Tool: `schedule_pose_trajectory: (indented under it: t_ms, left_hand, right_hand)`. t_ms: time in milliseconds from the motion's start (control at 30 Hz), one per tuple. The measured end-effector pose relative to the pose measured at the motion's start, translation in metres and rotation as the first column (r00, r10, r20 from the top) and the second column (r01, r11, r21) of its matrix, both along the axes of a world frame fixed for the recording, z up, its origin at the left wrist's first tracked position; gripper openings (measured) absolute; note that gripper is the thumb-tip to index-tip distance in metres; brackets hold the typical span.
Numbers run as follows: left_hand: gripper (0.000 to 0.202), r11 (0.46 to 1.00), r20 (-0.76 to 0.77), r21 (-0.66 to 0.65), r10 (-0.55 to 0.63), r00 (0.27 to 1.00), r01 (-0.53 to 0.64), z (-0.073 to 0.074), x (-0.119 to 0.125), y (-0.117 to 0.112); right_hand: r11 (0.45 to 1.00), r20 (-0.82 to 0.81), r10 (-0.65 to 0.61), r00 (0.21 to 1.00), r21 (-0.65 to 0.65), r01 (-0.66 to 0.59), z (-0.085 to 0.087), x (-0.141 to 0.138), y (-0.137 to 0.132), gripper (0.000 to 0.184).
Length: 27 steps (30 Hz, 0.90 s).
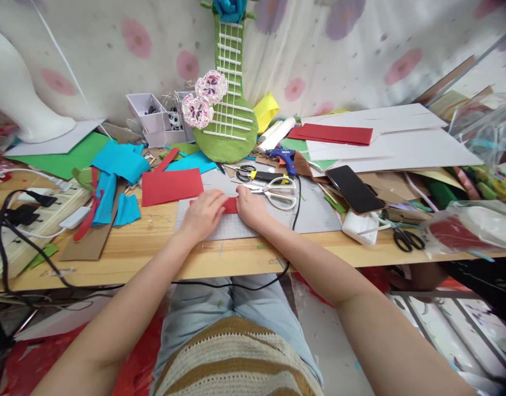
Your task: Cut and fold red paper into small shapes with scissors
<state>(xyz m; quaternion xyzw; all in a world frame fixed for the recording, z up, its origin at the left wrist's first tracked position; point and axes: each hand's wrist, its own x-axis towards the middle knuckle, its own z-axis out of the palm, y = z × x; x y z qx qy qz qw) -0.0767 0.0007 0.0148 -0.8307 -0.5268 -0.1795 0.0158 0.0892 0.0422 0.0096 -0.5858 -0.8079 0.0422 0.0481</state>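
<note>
A small red paper strip [231,205] lies on the grey cutting mat [314,212], between my two hands. My left hand [205,212] rests over its left part with the fingers stretched out flat. At the other end, my right hand [251,208] has its fingers closed on the strip; the fingertips are partly hidden. White-handled scissors [281,192] lie just beyond my right hand. A larger red paper piece [172,186] sits to the left, partly beside the mat.
Behind the mat stands a green guitar shape [226,146] with paper flowers. A blue glue gun [284,158] and its black cable cross the mat. A phone [355,188] and black scissors [408,240] lie right; a power strip [50,220] and blue paper [119,159] left.
</note>
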Motion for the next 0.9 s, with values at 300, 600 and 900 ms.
schedule_pose_trajectory:
  t_ms: [300, 600, 900]
  left_hand:
    - [0.074, 0.959, -0.173, -0.230, -0.206, 0.963, 0.164, -0.017, 0.009, -0.008]
    - [0.070, 0.976, -0.175, -0.192, -0.137, 0.975, 0.103, -0.021, 0.009, -0.016]
    - [0.063, 0.977, -0.169, -0.211, -0.070, 0.983, 0.034, -0.015, 0.012, -0.016]
  right_hand:
    - [1.000, -0.011, -0.014, 1.000, 0.024, 0.015, -0.004, 0.001, 0.000, 0.028]
    - [1.000, -0.081, -0.019, 0.996, 0.016, 0.020, -0.007, 0.004, 0.000, 0.031]
    - [0.999, -0.074, -0.039, 0.996, 0.012, 0.040, -0.004, 0.003, 0.002, 0.028]
